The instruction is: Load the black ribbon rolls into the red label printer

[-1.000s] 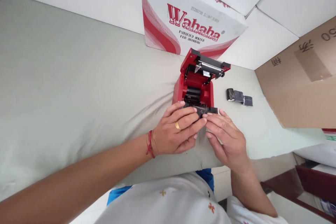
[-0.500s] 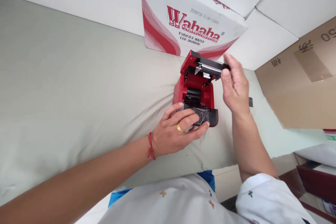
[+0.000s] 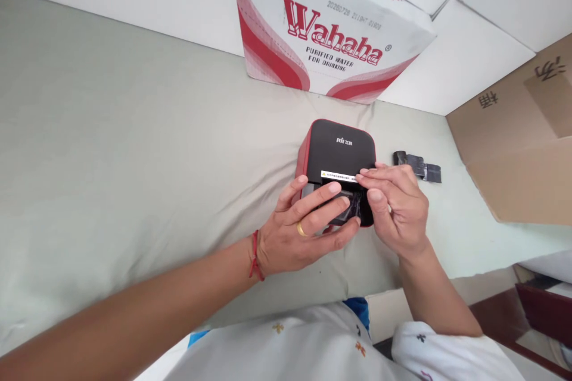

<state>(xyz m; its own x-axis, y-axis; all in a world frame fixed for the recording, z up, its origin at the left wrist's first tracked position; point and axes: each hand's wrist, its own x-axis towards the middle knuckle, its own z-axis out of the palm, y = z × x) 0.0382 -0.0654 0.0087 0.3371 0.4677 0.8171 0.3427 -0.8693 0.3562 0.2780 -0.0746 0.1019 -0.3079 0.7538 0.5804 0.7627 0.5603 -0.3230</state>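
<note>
A wide bench draped in pale green cloth (image 3: 147, 125) runs beneath everything I can see, slightly creased near the middle. Against the white wall behind it leans a white cardboard carton printed with red waves and "Wahaha" lettering (image 3: 330, 41). Over to the right, a plain brown cardboard box with black characters (image 3: 518, 152) stands at the bench's far edge.

Before the person, a little short of the carton, sits a boxy red plastic machine (image 3: 333, 164), its rounded black lid (image 3: 346, 152) down. Both hands are on it. The left hand (image 3: 299, 226) lies with fingers spread across the machine's dark, glossy front. The right hand (image 3: 400, 208) has its fingers together at the lid's near right edge, thumb bent toward them; I cannot tell whether it pinches anything.

Just beyond the right hand lies a black strip with a rolled end (image 3: 415, 165). A red cord bracelet (image 3: 254, 256) circles the left wrist, and a gold ring (image 3: 301, 229) one left finger.
</note>
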